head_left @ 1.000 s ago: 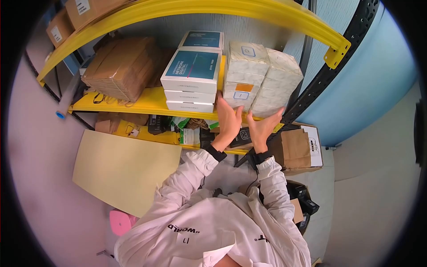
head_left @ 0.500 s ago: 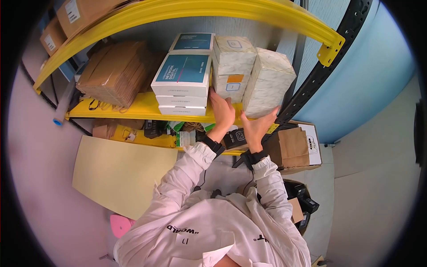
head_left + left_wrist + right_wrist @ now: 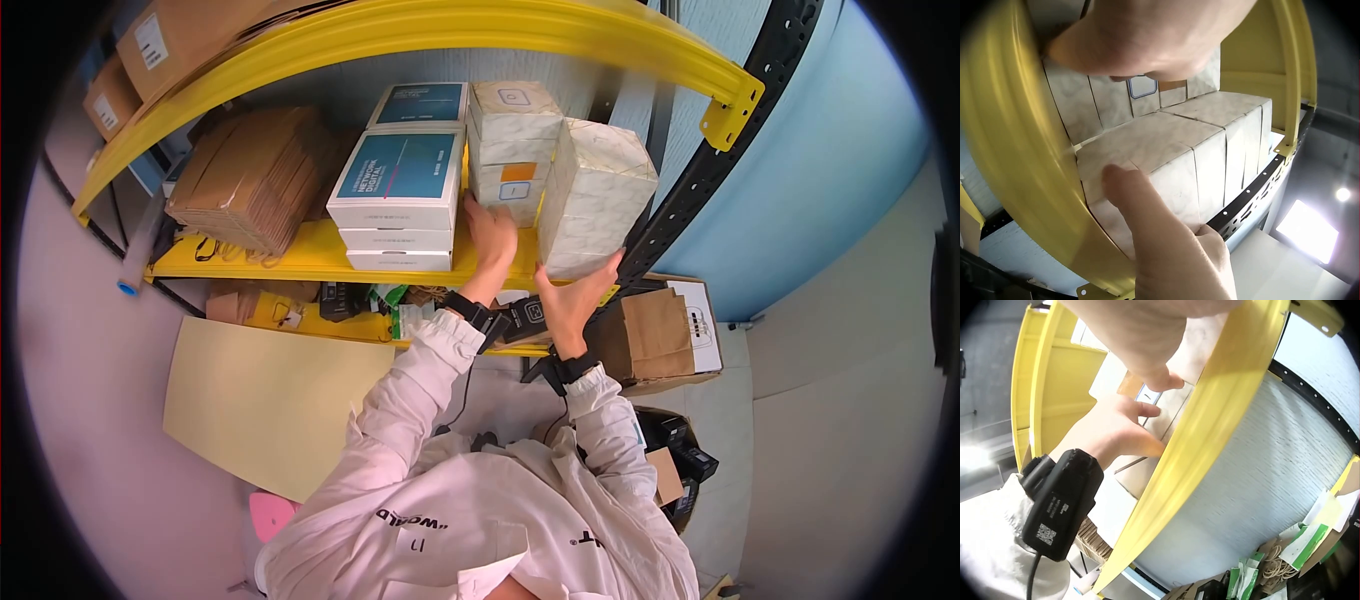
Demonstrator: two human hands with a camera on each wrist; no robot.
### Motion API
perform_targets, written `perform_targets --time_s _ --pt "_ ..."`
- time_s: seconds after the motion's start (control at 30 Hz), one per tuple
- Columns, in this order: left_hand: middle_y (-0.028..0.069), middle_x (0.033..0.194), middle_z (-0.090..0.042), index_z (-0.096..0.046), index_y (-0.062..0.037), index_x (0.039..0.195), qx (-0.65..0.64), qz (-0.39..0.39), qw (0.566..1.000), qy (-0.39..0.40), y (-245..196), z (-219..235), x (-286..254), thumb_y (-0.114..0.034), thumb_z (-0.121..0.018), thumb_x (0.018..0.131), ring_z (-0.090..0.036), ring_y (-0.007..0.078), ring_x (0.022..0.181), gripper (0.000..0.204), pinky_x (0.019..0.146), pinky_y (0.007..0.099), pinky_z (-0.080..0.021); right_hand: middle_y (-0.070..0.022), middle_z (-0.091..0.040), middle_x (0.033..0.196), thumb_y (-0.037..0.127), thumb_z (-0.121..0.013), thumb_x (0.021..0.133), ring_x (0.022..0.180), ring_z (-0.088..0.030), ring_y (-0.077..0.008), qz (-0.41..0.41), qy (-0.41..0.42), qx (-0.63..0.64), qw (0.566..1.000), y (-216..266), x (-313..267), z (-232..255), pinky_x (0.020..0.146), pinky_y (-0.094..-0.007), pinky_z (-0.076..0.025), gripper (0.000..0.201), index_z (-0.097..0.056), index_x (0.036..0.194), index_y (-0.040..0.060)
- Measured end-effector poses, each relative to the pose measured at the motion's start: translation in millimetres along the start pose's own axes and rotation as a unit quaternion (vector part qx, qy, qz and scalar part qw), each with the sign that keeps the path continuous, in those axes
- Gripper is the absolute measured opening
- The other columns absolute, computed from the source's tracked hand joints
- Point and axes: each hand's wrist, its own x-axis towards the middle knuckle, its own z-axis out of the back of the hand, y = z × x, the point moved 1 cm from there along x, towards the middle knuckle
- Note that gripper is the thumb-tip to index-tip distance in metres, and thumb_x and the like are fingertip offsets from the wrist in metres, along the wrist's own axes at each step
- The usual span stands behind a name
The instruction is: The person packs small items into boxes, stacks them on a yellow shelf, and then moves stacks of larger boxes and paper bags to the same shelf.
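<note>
Two stacks of boxes in marbled paper wrap stand side by side on the yellow shelf. The left stack (image 3: 505, 132) carries an orange patch and blue-framed labels, while the right stack (image 3: 598, 195) is plain marbled. Low on the left stack, my left hand (image 3: 490, 245) grips its front corner, fingers in the gap beside the white boxes and thumb across the front. My right hand (image 3: 572, 305) grips the bottom of the right stack. Its thumb (image 3: 1116, 181) lies on the front, with the other fingers round the right side, mostly hidden in the head view.
White boxes with teal tops (image 3: 395, 165) stand left of the stacks, then flattened brown cartons (image 3: 240, 180). A yellow beam (image 3: 400, 45) arches overhead. A black perforated post (image 3: 700, 190) rises at right. Below are a lower shelf with packets and an open carton (image 3: 655, 335).
The left marbled stack has shifted left towards the white boxes with my left hand. A gap has opened between the two marbled stacks. My right hand stays at the right stack.
</note>
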Motion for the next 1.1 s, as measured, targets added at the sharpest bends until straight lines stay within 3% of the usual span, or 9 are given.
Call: perform_targets --time_s 0.23,0.37,0.47,0.57,0.63,0.67,0.73,0.83,1.1 --pt "0.0348 0.160 -0.048 -0.027 0.0064 0.167 0.004 0.031 0.999 0.042 -16.5 3.6 4.3 -0.016 -0.057 0.095 -0.047 0.0494 0.148 0.081 0.125 0.0481 -0.036 -0.0375 -0.030 0.163 0.026 -0.097 0.072 0.147 -0.033 -0.0515 0.004 0.001 -0.006 1.000 -1.1 -4.6 4.4 0.126 -0.0574 -0.028 0.136 -0.008 0.167 -0.0122" --pt "0.0339 0.164 -0.045 -0.025 0.0074 0.168 -0.039 0.059 0.995 0.065 -23.4 3.2 3.7 -0.017 -0.058 0.096 -0.045 0.0468 0.152 0.083 0.127 0.0474 -0.034 -0.0368 -0.030 0.163 0.026 -0.097 0.073 0.146 -0.034 -0.0520 0.008 0.002 -0.008 1.000 -1.5 -6.3 8.0 0.125 -0.0583 -0.028 0.136 -0.007 0.168 -0.0120" --pt "0.0326 0.168 -0.040 -0.025 0.0085 0.168 -0.087 -0.014 0.995 0.035 -33.3 0.2 -2.5 -0.019 -0.062 0.098 -0.040 0.0434 0.156 0.083 0.130 0.0459 -0.030 -0.0361 -0.030 0.163 0.026 -0.097 0.073 0.146 -0.034 -0.0514 0.005 0.004 -0.012 1.000 -5.3 -7.6 8.8 0.125 -0.0574 -0.028 0.136 -0.007 0.168 -0.0124" --pt "0.0311 0.172 -0.035 -0.026 0.0090 0.168 -0.144 -0.072 0.987 0.009 -46.0 2.0 -1.2 -0.034 -0.058 0.108 -0.036 0.0408 0.159 0.081 0.131 0.0442 -0.025 -0.0356 -0.030 0.164 0.026 -0.097 0.073 0.146 -0.034 -0.0506 0.005 0.010 0.004 1.000 -4.7 -8.5 13.1 0.126 -0.0565 -0.028 0.136 -0.006 0.168 -0.0128" --pt "0.0283 0.174 -0.035 -0.030 0.0073 0.169 -0.159 0.006 0.987 -0.009 -60.2 7.6 3.2 -0.052 -0.045 0.114 -0.034 0.0376 0.161 0.082 0.132 0.0410 -0.023 -0.0354 -0.030 0.164 0.026 -0.097 0.073 0.146 -0.035 -0.0503 0.007 0.009 0.007 1.000 -5.5 -8.8 14.2 0.126 -0.0561 -0.028 0.136 -0.007 0.168 -0.0129" --pt "0.0283 0.174 -0.035 -0.030 0.0073 0.169 -0.159 0.005 0.987 -0.008 -59.7 7.4 7.0 -0.052 -0.045 0.114 -0.034 0.0376 0.161 0.082 0.132 0.0410 -0.023 -0.0353 -0.030 0.164 0.026 -0.097 0.073 0.146 -0.035 -0.0499 0.010 0.009 0.010 1.000 -5.7 -8.8 14.4 0.126 -0.0557 -0.028 0.136 -0.007 0.167 -0.0130" --pt "0.0153 0.177 -0.034 -0.030 0.0013 0.171 -0.202 0.088 0.975 0.009 -57.0 6.1 12.9 -0.064 -0.035 0.115 -0.033 0.0282 0.161 0.087 0.130 0.0363 -0.024 -0.0352 -0.029 0.164 0.026 -0.097 0.073 0.146 -0.034 -0.0499 0.010 0.010 0.012 1.000 -6.3 -9.4 14.8 0.126 -0.0557 -0.028 0.136 -0.007 0.167 -0.0130" --pt "0.0142 0.177 -0.035 -0.029 -0.0002 0.172 -0.214 0.129 0.967 0.042 -63.8 6.1 16.2 -0.064 -0.033 0.116 -0.033 0.0277 0.162 0.085 0.131 0.0350 -0.023 -0.0350 -0.029 0.165 0.027 -0.097 0.073 0.147 -0.034 -0.0498 0.017 0.010 0.014 1.000 -8.1 -9.2 14.3 0.126 -0.0557 -0.028 0.136 -0.007 0.167 -0.0130" --pt "0.0133 0.178 -0.034 -0.031 -0.0013 0.172 -0.202 0.106 0.966 0.120 -60.4 -8.1 26.3 -0.061 -0.037 0.115 -0.032 0.0261 0.162 0.083 0.131 0.0361 -0.021 -0.0360 -0.033 0.159 0.025 -0.099 0.071 0.146 -0.036 -0.0489 0.024 0.006 0.013 1.000 -11.0 -10.0 13.9 0.125 -0.0541 -0.029 0.138 -0.007 0.168 -0.0126"
